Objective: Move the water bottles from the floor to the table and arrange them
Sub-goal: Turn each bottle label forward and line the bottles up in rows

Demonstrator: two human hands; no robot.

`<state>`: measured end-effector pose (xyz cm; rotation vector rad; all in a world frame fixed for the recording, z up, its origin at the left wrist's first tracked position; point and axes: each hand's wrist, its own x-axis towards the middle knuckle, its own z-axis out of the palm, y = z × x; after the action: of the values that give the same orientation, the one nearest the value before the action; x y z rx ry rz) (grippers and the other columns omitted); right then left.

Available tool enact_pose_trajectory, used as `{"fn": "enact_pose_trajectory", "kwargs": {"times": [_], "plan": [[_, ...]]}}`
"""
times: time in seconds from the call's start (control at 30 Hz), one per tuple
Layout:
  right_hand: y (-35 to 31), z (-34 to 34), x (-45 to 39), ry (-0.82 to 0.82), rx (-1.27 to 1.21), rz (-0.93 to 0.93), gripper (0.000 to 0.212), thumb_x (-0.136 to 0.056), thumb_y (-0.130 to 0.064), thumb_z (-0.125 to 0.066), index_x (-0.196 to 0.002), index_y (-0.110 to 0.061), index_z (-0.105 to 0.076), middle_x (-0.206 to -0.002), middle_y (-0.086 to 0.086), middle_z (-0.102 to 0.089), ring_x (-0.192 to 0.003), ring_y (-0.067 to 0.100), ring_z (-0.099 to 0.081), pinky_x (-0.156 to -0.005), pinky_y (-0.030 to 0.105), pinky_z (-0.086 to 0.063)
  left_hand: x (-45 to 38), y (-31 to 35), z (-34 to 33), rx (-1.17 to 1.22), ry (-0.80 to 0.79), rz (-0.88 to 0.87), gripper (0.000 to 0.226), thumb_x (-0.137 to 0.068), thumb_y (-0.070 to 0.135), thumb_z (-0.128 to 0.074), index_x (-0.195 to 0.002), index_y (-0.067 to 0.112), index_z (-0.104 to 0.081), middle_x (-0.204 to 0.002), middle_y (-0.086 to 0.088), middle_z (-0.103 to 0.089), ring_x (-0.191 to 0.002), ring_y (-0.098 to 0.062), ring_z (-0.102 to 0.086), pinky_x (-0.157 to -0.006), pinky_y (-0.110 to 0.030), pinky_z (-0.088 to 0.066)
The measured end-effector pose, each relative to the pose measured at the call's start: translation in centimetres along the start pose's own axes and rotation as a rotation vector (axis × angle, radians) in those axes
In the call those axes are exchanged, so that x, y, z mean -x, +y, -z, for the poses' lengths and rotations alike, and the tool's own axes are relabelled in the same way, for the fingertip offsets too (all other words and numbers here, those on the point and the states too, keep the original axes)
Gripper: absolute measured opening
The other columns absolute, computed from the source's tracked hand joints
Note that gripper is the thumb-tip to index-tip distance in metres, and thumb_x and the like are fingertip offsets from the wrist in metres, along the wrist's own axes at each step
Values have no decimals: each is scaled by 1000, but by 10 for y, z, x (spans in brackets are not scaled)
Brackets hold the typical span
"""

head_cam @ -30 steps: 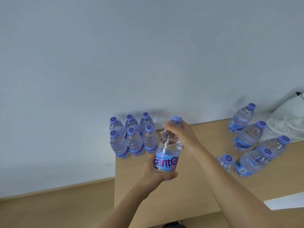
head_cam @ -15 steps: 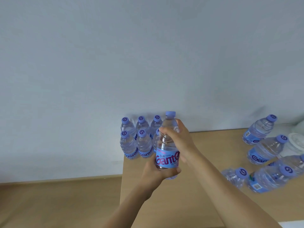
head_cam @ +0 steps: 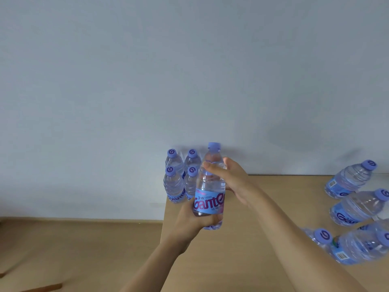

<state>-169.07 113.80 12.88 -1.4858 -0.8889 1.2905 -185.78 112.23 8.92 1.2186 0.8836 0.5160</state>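
I hold one clear water bottle (head_cam: pixel 210 199) with a blue label and purple cap upright above the wooden table (head_cam: pixel 242 249). My left hand (head_cam: pixel 194 223) grips its base from below. My right hand (head_cam: pixel 231 178) curls round its upper body. Just behind it, at the table's far left corner against the wall, stands a tight group of upright bottles (head_cam: pixel 175 180); the held bottle hides part of that group. Several more bottles (head_cam: pixel 355 207) stand loosely at the table's right side.
The table's left edge (head_cam: pixel 164 228) drops to a wooden floor (head_cam: pixel 73 249) on the left. A pale wall (head_cam: pixel 189 81) runs right behind the table. Bare tabletop lies between the corner group and the bottles on the right.
Both hands have carried the bottle up and back toward the corner group. It now overlaps the group's right side. The view has shifted left, so the right bottles sit nearer the frame edge.
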Motion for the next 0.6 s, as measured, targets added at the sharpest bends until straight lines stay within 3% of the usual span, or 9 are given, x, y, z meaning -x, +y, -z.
{"fn": "enact_pose_trajectory", "kwargs": {"times": [0.1,0.3,0.47,0.53,0.6], "plan": [[4,-7,-5,5,51,3,48,-72,-50,-80,-110,-24,-65,-105,-4,-73,-92,13,-72,-95,42,-53,2,-7,7,3,15,-5,27,-73,1,-77,-96,1,-64,-81,-14,-69,-75,-25,-66,-71,-35,-55],[10,-31,-8,-66,171,-23,45,-70,-45,-82,-111,-34,-68,-108,-10,-71,-98,2,-67,-87,27,-54,7,-33,34,-35,99,75,42,-64,15,-84,-100,22,-64,-91,-13,-69,-80,-24,-67,-72,-37,-56],[20,-56,-7,-75,286,9,29,-70,-38,-85,-92,-29,-68,-101,-6,-72,-95,4,-66,-72,19,-51,19,-53,52,-31,175,119,52,-67,11,-84,-112,21,-60,-99,-6,-70,-85,-16,-68,-71,-23,-53],[28,-64,-9,-73,326,41,26,-68,-36,-87,-83,-28,-67,-98,-3,-73,-96,9,-67,-78,24,-54,25,-62,58,-35,250,115,54,-66,9,-86,-113,23,-61,-103,-1,-70,-91,-12,-68,-71,-19,-53],[37,-71,-12,-76,365,64,35,-64,-40,-87,-86,-19,-69,-99,6,-72,-98,18,-67,-87,38,-54,27,-72,64,-35,287,107,56,-67,7,-85,-115,24,-62,-105,1,-70,-96,-12,-68,-72,-17,-52]]}}
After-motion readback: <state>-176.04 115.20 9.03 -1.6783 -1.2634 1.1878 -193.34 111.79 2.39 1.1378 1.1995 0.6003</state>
